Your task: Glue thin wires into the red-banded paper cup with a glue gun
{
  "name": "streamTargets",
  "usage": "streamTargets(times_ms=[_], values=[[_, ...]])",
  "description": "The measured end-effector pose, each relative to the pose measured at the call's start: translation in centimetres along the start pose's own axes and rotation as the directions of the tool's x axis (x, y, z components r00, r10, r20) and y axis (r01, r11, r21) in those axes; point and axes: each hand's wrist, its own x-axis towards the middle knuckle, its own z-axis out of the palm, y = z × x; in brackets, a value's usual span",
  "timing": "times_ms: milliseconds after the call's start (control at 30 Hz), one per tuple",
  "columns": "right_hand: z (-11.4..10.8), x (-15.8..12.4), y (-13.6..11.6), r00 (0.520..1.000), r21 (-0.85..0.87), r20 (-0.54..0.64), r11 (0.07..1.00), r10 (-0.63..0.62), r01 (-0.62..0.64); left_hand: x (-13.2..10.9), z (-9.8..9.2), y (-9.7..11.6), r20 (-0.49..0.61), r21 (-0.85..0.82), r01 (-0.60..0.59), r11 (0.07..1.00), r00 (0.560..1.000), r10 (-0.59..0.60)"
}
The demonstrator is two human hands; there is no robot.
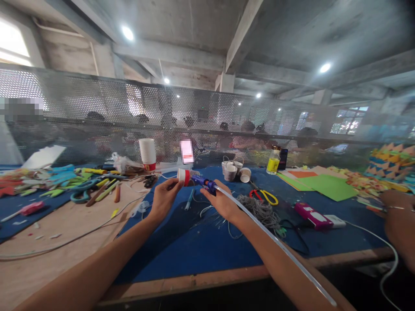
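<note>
Between the fingers of my left hand (165, 196) is a small red and white paper cup (183, 177), tipped on its side. My right hand (222, 201) is wrapped round a blue hot glue gun (207, 183), its nozzle close to the cup; whether they touch I cannot tell. A long clear glue stick (275, 239) runs out of the back of the gun over my right forearm. Under my hands, a pale blue pen-like stick (189, 199) lies on the blue mat (171, 255). Right of my right hand is a tangled heap of grey cord (261, 211).
Scissors with yellow handles (270, 197), several small cups with cord handles (231, 170) and a yellow bottle (274, 160) stand or lie behind. Left are stacked paper cups (147, 153) and teal scissors (83, 190). Right are a magenta box (313, 215), green paper (333, 185) and another person's arm (398, 220).
</note>
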Motion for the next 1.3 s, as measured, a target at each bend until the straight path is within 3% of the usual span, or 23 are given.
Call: streamTargets(times_ms=[1300], values=[[-0.62,0.25,-0.28,0.998,0.018,0.022,0.998,0.059,-0.059,-0.18,0.05,-0.12,-0.001,0.052,-0.043,0.998,0.999,0.043]])
